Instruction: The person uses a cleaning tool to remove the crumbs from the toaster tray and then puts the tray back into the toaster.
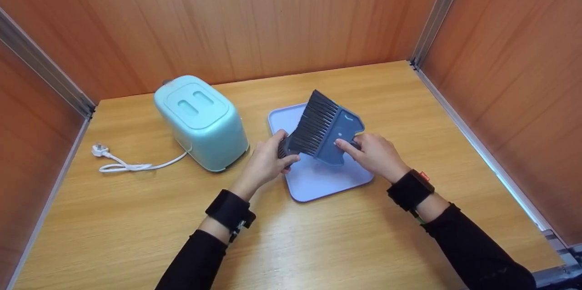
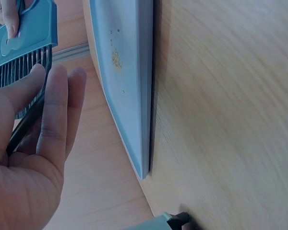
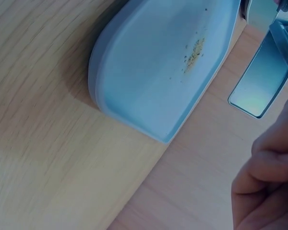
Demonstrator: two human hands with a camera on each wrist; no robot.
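My right hand (image 1: 375, 153) grips a blue-grey hand brush (image 1: 350, 124), thumb lying on its flat face. Its wide black bristles (image 1: 314, 124) point toward my left hand (image 1: 266, 158), above a pale lilac tray (image 1: 298, 190) with a raised rim. Between left thumb and fingers is a dark narrow piece (image 2: 26, 125), close by the bristle tips; I cannot tell its kind. Small tan crumbs (image 3: 195, 55) lie in a patch on the tray floor, with several dark specks around them. The brush hides the tray's middle in the head view.
A mint-green toaster (image 1: 218, 131) with a slotted lid stands left of the tray. Its white cord (image 1: 132, 167) lies looped on the wooden table (image 1: 150, 226), ending in a plug (image 1: 99, 149). Wood-grain panels (image 1: 273, 17) close off the back and both sides.
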